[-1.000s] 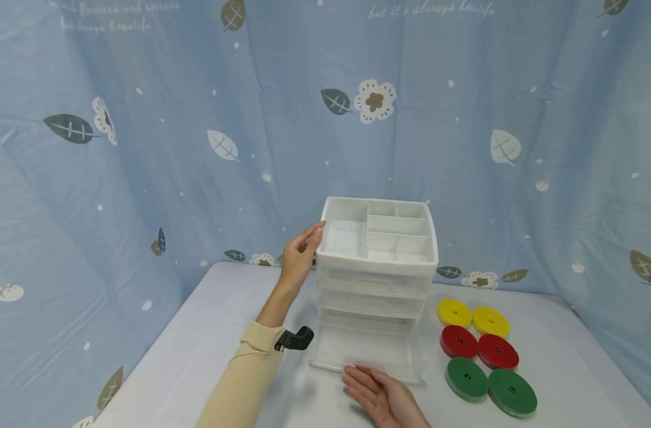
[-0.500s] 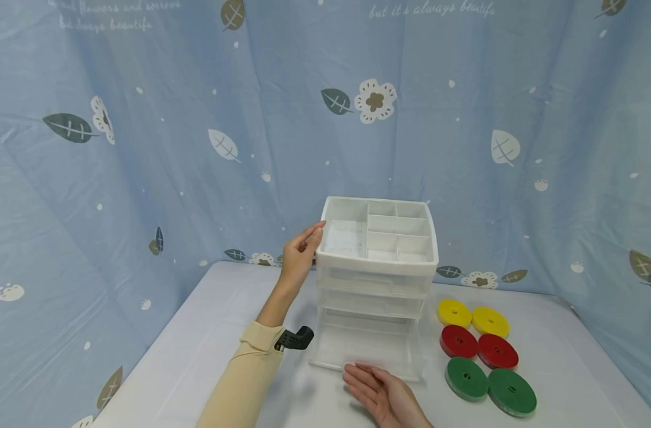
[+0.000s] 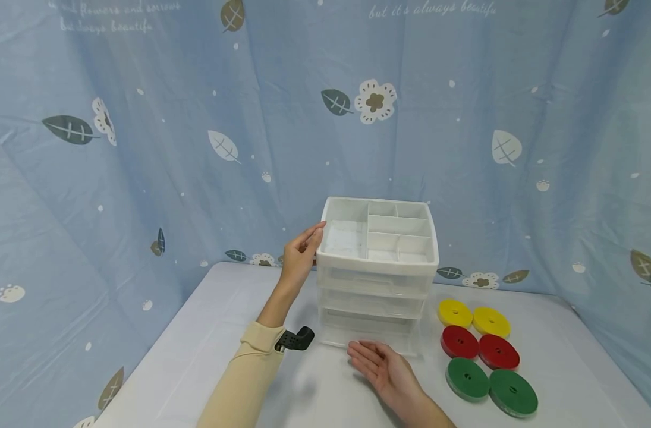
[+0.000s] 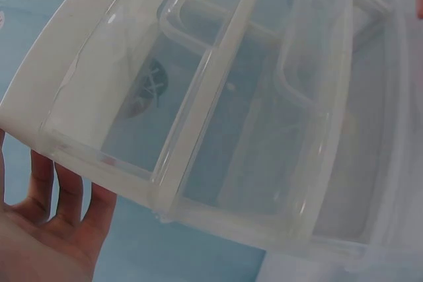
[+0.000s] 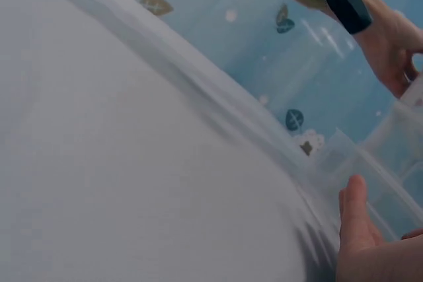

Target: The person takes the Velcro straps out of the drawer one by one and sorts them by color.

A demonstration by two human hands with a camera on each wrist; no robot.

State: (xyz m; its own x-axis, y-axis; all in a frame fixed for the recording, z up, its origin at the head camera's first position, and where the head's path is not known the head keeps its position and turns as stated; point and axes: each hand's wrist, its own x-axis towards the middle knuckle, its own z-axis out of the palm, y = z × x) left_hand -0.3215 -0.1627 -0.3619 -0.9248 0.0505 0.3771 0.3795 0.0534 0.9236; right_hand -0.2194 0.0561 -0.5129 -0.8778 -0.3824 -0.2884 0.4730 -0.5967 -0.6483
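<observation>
A white plastic drawer unit stands on the table, with a divided tray in its top and clear drawers below. The two upper drawers are closed, while the bottom drawer sticks out part way. My left hand touches the unit's left side near the top rim; the left wrist view shows its fingers extended against that side. At the front of the bottom drawer, my right hand has its fingers straight and close together, touching the drawer front. The right wrist view catches only part of this hand.
Flat rolls lie in pairs to the right of the unit: yellow, red and green. A white cloth covers the table. Behind it hangs a blue patterned curtain.
My right hand has moved forward, and the bottom drawer has slid part way into the unit. The left hand stays at the unit's side.
</observation>
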